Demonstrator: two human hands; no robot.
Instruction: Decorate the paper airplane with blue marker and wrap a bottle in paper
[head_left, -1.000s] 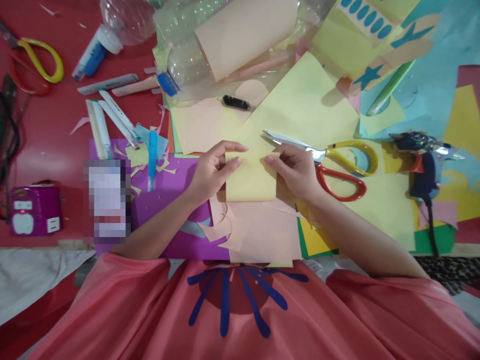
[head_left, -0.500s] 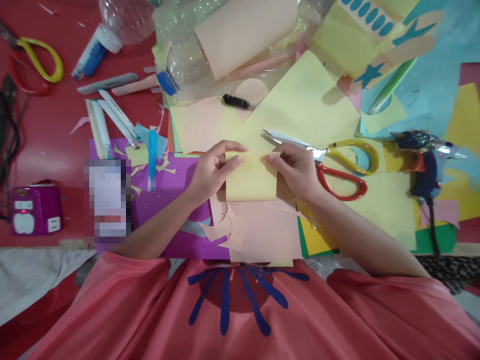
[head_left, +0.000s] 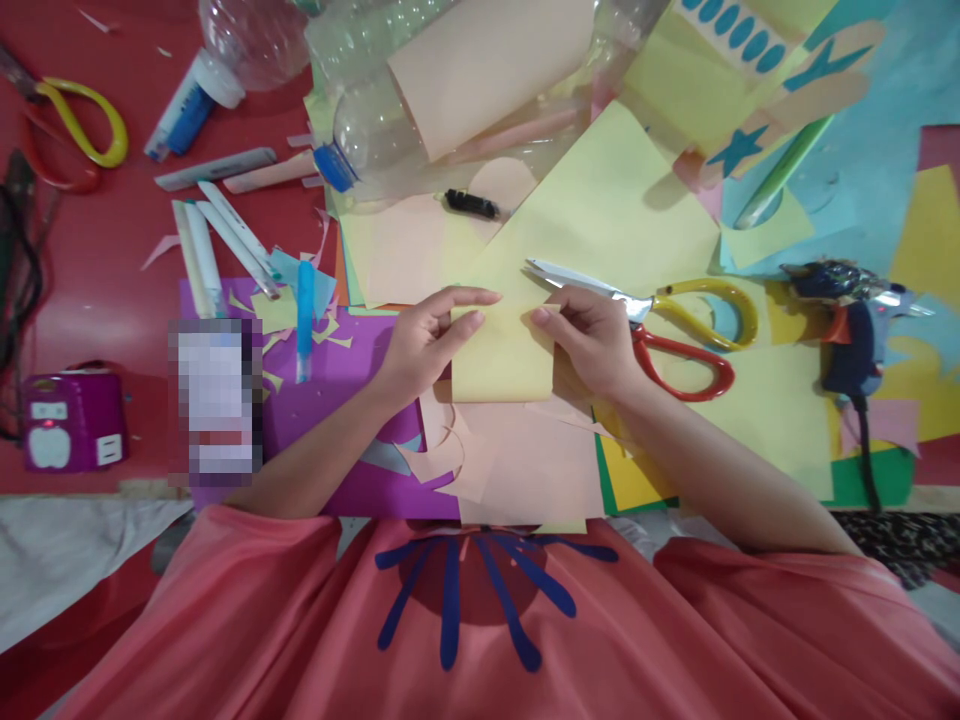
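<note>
A small rectangle of yellow paper point(head_left: 502, 360) is held up between my two hands, over pink paper pieces point(head_left: 525, 450). My left hand point(head_left: 431, 340) pinches its upper left corner, thumb in front and index finger stretched along the top edge. At the upper right corner, my right hand point(head_left: 592, 335) grips the paper between thumb and curled fingers. Scissors point(head_left: 645, 312) with one yellow and one red handle lie just beyond my right hand, their blades partly behind it. A large pale yellow sheet point(head_left: 607, 210) spreads out underneath.
Clear plastic bottles point(head_left: 375, 140) lie at the back under a rolled pink sheet point(head_left: 495, 70). A glue gun point(head_left: 859, 340) rests at the right. Markers point(head_left: 232, 235), a phone point(head_left: 217, 400) and a purple power adapter point(head_left: 73, 420) are on the left. Another pair of scissors point(head_left: 75, 120) is at far left.
Almost nothing differs. My left index finger reaches very slightly further right along the paper's top edge; the paper and my right hand stay in place.
</note>
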